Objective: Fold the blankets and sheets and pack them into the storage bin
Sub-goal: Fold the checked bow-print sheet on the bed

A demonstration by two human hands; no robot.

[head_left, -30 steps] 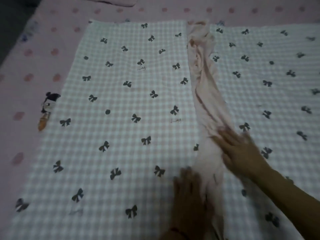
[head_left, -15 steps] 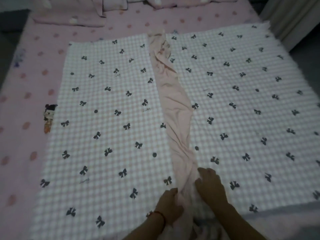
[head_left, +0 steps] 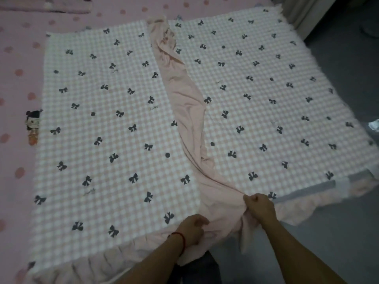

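A pink-and-white checked blanket [head_left: 106, 128] with black bows lies spread on the bed, both side panels folded inward. Between them runs a strip of its plain pink underside [head_left: 185, 111], wrinkled from the far edge to the near one. My left hand [head_left: 192, 227] grips the pink fabric at the near edge, beside the left panel's corner. My right hand [head_left: 259, 208] grips a bunch of the same pink fabric at the right panel's near corner. A pink ruffle trims the near edge. No storage bin is in view.
The bed has a pink dotted sheet [head_left: 18, 64] with a cartoon figure print [head_left: 32, 126] at the left. Folded pink bedding [head_left: 47, 5] lies at the far left. Grey floor [head_left: 338, 58] runs along the right side, with furniture at the top right.
My head has pulled back, so the whole blanket now shows. Both hands slid down the pink strip to the near edge and went from flat pressing to gripping the fabric.
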